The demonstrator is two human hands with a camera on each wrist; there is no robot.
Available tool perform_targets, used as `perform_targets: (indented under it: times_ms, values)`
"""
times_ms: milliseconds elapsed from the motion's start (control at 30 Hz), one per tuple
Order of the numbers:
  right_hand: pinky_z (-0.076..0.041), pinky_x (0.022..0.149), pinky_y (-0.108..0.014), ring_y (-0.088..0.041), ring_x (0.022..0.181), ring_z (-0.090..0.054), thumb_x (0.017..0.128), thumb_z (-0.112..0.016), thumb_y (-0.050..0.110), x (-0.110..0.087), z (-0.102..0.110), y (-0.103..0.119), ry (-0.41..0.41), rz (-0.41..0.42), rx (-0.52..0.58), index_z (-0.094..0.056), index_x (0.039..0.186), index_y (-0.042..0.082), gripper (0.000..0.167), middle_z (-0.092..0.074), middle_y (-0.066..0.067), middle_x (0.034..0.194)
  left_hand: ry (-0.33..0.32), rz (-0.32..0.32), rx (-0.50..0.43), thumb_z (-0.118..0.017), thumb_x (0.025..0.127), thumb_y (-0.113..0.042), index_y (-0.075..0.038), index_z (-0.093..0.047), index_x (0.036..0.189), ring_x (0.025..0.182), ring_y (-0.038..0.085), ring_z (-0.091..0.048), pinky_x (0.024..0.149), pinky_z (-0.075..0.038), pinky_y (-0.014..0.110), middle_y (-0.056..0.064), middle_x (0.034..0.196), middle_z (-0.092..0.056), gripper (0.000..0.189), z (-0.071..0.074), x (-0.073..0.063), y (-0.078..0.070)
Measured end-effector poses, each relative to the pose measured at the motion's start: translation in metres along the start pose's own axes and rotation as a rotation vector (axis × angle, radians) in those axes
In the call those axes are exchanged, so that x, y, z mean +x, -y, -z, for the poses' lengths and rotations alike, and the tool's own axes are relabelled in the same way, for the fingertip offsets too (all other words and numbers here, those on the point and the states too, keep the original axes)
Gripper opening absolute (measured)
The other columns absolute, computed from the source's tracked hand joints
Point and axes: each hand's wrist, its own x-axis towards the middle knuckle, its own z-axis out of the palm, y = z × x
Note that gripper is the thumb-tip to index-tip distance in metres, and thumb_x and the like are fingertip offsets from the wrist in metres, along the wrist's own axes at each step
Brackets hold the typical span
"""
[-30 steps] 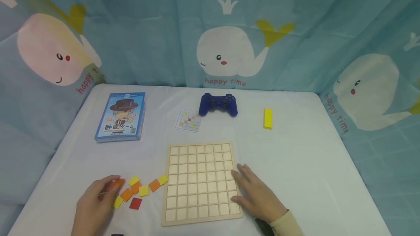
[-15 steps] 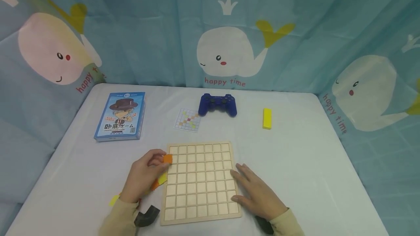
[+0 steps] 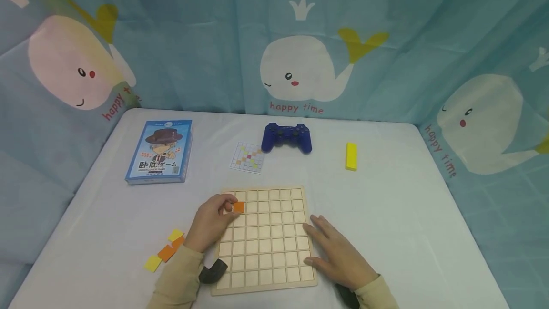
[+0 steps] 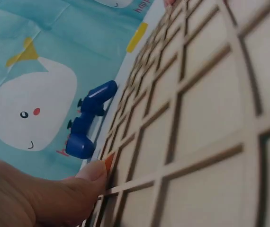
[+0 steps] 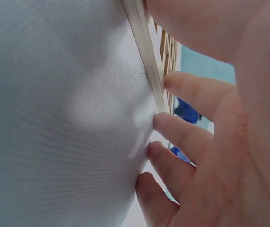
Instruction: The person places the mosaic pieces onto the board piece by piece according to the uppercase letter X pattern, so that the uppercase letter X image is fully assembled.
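Note:
My left hand (image 3: 212, 221) pinches an orange square tile (image 3: 238, 207) between thumb and fingers, right at a cell near the upper left of the wooden grid board (image 3: 274, 246). In the left wrist view, the thumb (image 4: 90, 172) covers most of the tile, leaving an orange sliver beside the grid ridges. My right hand (image 3: 336, 252) rests with spread fingers along the board's right edge. The right wrist view has its index fingertip and thumb at the board's side, while the other fingertips touch the white cloth.
Several loose yellow and orange tiles (image 3: 165, 253) lie left of the board, partly behind the left sleeve. Beyond the board are a patterned grid card (image 3: 248, 158), a blue game controller (image 3: 286, 138) and a yellow block (image 3: 351, 157). A blue game box (image 3: 159, 151) lies at the back left.
My left hand has moved from the loose tiles at the left, up and right, onto the board's upper left, carrying the orange tile. My right hand has stayed at the board's right edge.

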Motion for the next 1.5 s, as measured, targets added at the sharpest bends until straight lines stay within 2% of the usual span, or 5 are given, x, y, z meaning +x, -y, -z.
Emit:
perform_targets:
  times_ms: [233,833,1067,1300,1500]
  values:
    - [-0.041,0.103,-0.05,-0.038,0.135,-0.038,0.084,-0.069,0.046,0.0,0.0,0.001,0.003,-0.006,0.005,-0.045,0.142,0.011,0.073,-0.04,-0.017,0.147,-0.02,-0.059,0.035,-0.079,0.079,-0.015,-0.011,-0.066,0.105,0.068,0.012,-0.042,0.063,-0.038,0.027,-0.004,0.082,-0.055,0.029,-0.003,-0.002,0.001]
    - [-0.039,0.104,-0.051,-0.038,0.136,-0.037,0.081,-0.073,0.043,0.003,0.004,0.005,0.023,-0.044,0.036,-0.044,0.142,0.008,0.076,-0.04,-0.017,0.147,0.019,-0.029,0.026,-0.077,0.081,-0.016,-0.012,-0.066,0.107,0.07,0.012,-0.041,0.062,-0.037,0.026,-0.003,0.084,-0.054,0.029,-0.005,-0.001,0.0]
    - [-0.029,0.112,-0.044,-0.032,0.14,-0.032,0.081,-0.074,0.04,0.026,0.017,0.003,0.104,-0.153,0.135,-0.031,0.148,0.002,0.088,-0.034,-0.016,0.151,0.002,-0.059,0.025,-0.077,0.081,-0.017,-0.014,-0.067,0.109,0.068,0.01,-0.04,0.061,-0.037,0.024,-0.005,0.084,-0.054,0.03,-0.005,-0.001,0.005]
    - [-0.022,0.114,-0.048,-0.035,0.145,-0.016,0.08,-0.075,0.04,0.057,0.016,-0.019,0.15,-0.113,0.233,-0.028,0.149,0.005,0.091,-0.022,-0.014,0.157,-0.003,-0.094,0.023,-0.078,0.08,-0.017,-0.014,-0.067,0.111,0.067,0.01,-0.04,0.06,-0.037,0.024,-0.004,0.084,-0.054,0.033,-0.004,-0.002,0.008]
    - [-0.023,0.112,-0.056,-0.038,0.145,-0.012,0.079,-0.077,0.038,0.062,0.013,-0.027,0.154,-0.091,0.276,-0.033,0.148,0.005,0.087,-0.022,-0.014,0.157,0.017,-0.105,0.042,-0.076,0.083,-0.02,-0.015,-0.067,0.113,0.067,0.009,-0.04,0.06,-0.037,0.023,-0.006,0.084,-0.052,0.032,-0.004,-0.002,0.008]
